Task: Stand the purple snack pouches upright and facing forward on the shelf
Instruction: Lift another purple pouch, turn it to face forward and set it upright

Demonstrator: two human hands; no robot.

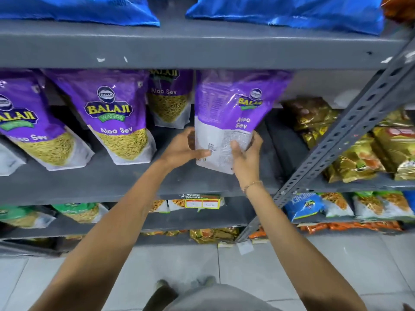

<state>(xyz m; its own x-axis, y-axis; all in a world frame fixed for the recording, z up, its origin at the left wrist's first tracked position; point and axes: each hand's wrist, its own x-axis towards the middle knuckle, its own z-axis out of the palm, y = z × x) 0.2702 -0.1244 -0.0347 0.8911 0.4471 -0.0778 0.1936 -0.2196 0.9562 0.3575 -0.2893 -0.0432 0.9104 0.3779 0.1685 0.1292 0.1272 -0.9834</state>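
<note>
A purple and white snack pouch (231,113) is held upright over the grey shelf (134,178), its printed back side turned toward me. My left hand (184,148) grips its lower left edge and my right hand (246,153) grips its lower right corner. To the left stand two purple pouches facing forward, one in the middle (114,117) and one at the far left (27,124), both leaning. A third pouch (169,97) stands further back between them and the held pouch.
Blue bags (287,12) lie on the shelf above. A slotted grey upright (350,122) runs diagonally at the right, with gold and brown packets (350,158) beyond it. Lower shelves hold green, blue and orange packets. A price label (202,202) hangs on the shelf edge.
</note>
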